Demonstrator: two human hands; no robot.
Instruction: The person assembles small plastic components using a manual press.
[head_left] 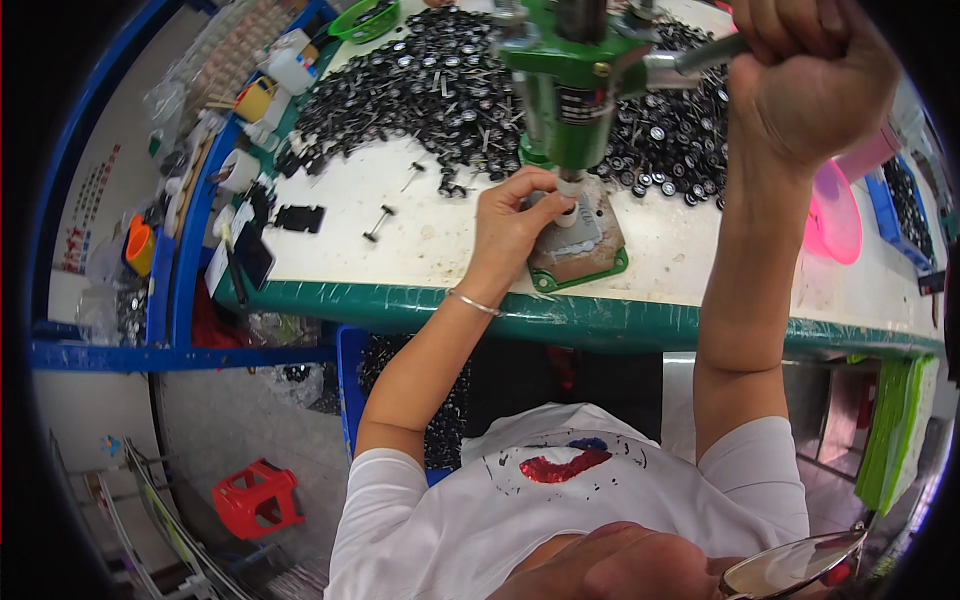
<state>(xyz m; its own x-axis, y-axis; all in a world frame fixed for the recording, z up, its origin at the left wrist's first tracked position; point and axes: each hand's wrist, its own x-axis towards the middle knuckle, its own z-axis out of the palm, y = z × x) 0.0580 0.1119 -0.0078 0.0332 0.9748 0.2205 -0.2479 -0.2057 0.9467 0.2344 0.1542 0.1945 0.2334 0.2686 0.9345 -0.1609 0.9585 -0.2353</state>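
A green hand-operated bench press (580,110) stands on the white-topped table. My right hand (810,85), raised at the upper right, is wrapped round its grey metal lever (712,55). My left hand (518,218) rests at the press base (588,268), its thumb and forefinger pinched beside a pale cylindrical piece (568,205) right below the ram. What the fingertips hold is too small and too covered to name. Behind the press lies a wide heap of small black wheels with metal pins (440,85). Two loose pinned pieces, one a small wheel on a pin (380,223), lie left of my left hand.
A green basket (350,22) stands at the far left, a pink bowl (838,212) at the right. A phone-like dark slab (253,255) lies by the left table edge, near a blue rack (180,290). A blue bin (350,385) sits below the table; a red stool (257,498) is on the floor.
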